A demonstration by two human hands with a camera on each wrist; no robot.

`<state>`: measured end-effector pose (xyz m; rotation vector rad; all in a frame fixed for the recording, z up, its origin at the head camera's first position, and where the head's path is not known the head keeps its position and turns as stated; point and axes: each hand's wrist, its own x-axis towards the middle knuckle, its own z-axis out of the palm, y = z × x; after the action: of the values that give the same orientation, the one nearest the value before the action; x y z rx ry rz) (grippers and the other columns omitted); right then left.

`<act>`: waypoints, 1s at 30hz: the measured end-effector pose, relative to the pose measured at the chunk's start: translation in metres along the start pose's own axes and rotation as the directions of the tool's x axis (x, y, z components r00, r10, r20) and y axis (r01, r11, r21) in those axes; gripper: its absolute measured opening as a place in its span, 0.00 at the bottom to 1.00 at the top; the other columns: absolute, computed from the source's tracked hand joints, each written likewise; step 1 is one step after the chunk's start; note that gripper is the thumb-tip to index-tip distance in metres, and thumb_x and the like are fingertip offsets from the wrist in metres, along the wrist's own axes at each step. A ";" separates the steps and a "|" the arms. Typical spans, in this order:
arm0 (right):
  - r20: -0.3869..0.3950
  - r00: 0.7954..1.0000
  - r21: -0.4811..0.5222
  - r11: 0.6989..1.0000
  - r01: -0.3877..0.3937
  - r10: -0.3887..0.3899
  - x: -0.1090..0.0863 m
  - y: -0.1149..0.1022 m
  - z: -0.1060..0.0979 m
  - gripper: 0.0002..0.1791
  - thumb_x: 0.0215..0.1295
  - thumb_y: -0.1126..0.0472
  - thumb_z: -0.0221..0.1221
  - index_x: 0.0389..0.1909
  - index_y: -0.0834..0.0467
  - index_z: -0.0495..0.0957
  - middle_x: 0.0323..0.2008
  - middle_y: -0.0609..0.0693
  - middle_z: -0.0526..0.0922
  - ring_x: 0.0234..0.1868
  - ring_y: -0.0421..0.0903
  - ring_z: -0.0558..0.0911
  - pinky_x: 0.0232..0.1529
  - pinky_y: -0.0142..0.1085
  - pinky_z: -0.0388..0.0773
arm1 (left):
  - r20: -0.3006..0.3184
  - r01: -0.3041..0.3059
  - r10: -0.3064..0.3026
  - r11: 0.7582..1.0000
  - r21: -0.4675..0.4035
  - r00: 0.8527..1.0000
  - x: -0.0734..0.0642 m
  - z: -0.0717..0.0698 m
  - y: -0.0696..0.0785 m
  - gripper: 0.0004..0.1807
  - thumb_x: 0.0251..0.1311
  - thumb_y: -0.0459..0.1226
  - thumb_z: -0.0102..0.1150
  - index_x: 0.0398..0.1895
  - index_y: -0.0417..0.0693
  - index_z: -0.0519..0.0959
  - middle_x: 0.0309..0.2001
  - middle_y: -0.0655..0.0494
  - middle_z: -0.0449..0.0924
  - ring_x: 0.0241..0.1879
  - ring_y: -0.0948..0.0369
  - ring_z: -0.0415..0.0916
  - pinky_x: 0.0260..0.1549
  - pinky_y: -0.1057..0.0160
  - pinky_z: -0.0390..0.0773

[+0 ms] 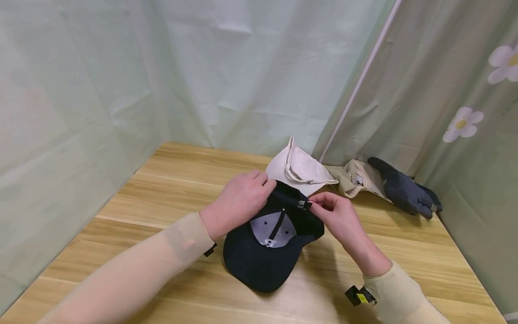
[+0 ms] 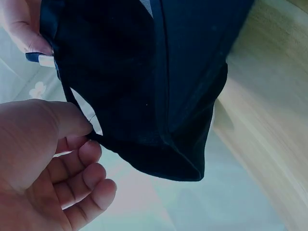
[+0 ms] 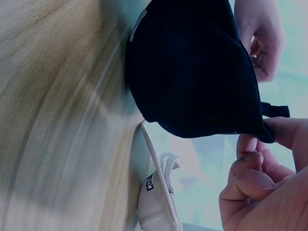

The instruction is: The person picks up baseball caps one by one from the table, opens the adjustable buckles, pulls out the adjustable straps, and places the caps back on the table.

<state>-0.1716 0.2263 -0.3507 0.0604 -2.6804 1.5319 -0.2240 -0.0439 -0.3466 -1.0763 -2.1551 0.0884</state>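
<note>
A black baseball cap (image 1: pixel 259 263) is held over the wooden table, its inside facing up and its brim toward me. Inside it show a grey lining and a white letter mark. My left hand (image 1: pixel 243 198) pinches the back edge by the strap opening between thumb and forefinger, as the left wrist view shows; the other fingers (image 2: pixel 91 175) are loosely curled. On the far right side of the cap, my right hand (image 1: pixel 337 218) pinches the rear edge beside the strap's metal buckle (image 1: pixel 301 204). A short strap end (image 3: pixel 276 110) sticks out near the right thumb.
Behind the black cap a white cap (image 1: pixel 301 171) lies on the table (image 1: pixel 186 173). A beige cap (image 1: pixel 360 177) and a dark navy cap (image 1: pixel 408 193) sit at the far right. Pale curtains (image 1: pixel 251 81) enclose the table's back and sides.
</note>
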 end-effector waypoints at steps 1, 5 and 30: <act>0.002 1.000 -0.001 1.000 -0.001 0.001 0.000 0.000 0.000 0.09 0.77 0.60 0.67 0.51 0.60 0.88 0.39 0.50 0.90 0.42 0.49 0.81 0.44 0.37 0.75 | -0.005 0.003 -0.003 1.000 0.002 1.000 0.000 0.000 0.000 0.04 0.70 0.31 0.65 0.37 0.44 0.79 0.32 0.50 0.78 0.33 0.52 0.78 0.28 0.58 0.78; 0.007 1.000 -0.003 1.000 0.005 -0.005 0.000 0.000 0.000 0.09 0.77 0.59 0.67 0.51 0.59 0.88 0.39 0.51 0.90 0.43 0.50 0.81 0.44 0.38 0.75 | 0.002 0.013 -0.013 1.000 0.007 1.000 -0.001 0.000 -0.001 0.05 0.70 0.32 0.66 0.37 0.43 0.79 0.31 0.51 0.78 0.33 0.51 0.78 0.28 0.58 0.77; 0.173 0.984 0.117 0.993 0.020 -0.041 0.000 0.002 0.001 0.09 0.84 0.64 0.59 0.52 0.67 0.81 0.40 0.51 0.83 0.44 0.48 0.78 0.45 0.34 0.73 | 0.071 -0.005 0.005 1.000 0.005 0.997 -0.002 0.008 -0.004 0.05 0.72 0.29 0.66 0.42 0.47 0.82 0.35 0.49 0.80 0.36 0.51 0.79 0.31 0.57 0.76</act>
<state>-0.1714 0.2264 -0.3526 0.2512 -2.7016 1.7479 -0.2306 -0.0458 -0.3519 -1.0910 -2.2146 0.1365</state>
